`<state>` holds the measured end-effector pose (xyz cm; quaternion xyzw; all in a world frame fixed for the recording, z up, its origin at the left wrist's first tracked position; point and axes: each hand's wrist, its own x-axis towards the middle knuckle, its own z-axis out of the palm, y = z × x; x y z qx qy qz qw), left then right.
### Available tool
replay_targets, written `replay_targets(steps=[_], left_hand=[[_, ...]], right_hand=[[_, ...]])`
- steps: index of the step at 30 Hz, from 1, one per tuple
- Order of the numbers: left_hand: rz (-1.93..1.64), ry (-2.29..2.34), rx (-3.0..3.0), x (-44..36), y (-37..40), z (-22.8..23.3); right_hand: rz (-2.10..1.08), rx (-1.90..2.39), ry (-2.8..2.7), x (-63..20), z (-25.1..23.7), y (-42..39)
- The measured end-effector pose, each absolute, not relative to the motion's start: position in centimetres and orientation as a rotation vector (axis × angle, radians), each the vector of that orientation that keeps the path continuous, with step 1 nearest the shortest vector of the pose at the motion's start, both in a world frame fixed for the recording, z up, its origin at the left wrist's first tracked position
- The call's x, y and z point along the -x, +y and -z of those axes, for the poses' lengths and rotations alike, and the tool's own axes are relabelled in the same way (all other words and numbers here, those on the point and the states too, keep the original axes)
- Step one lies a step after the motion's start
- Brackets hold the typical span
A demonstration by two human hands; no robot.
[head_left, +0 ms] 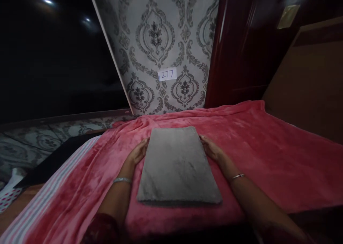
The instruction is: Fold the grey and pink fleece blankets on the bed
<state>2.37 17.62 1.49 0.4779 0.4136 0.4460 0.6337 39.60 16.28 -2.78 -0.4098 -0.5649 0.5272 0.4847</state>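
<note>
Folded grey cloth (177, 165) on pink blanket (268, 154) is flanked by left hand (138, 153) and right hand (213, 149), fingers flat against its edges. Wall label (167, 74) is marked "277".

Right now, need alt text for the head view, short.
A folded grey fleece cloth lies flat on a pink blanket, with the left hand and right hand at its two side edges. Behind it, a damask-patterned wall bears a white label reading 277.

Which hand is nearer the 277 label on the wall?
Right, slightly. The right hand is at the grey mat's right edge, the left hand at its left edge; the label is above, right of centre.
</note>
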Motion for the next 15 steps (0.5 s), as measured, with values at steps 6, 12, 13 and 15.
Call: replay_targets(steps=[6,12,13,15], left_hand=[[-1.040,1.067,-1.070,-3.5,16.7,-1.9],[-1.060,1.224,-1.175,-4.8,15.7,-3.0],[-1.042,1.241,-1.195,-4.7,15.7,-3.2],[-0.979,1.281,-1.239,-4.1,15.5,-3.5]], right_hand=[[-1.527,0.863,-1.095,-40.1,2.3,14.2],[-1.578,0.865,-1.183,-40.2,1.6,13.3],[-1.587,0.874,-1.178,-40.1,1.4,13.4],[-1.584,0.909,-1.175,-39.7,1.0,13.4]])
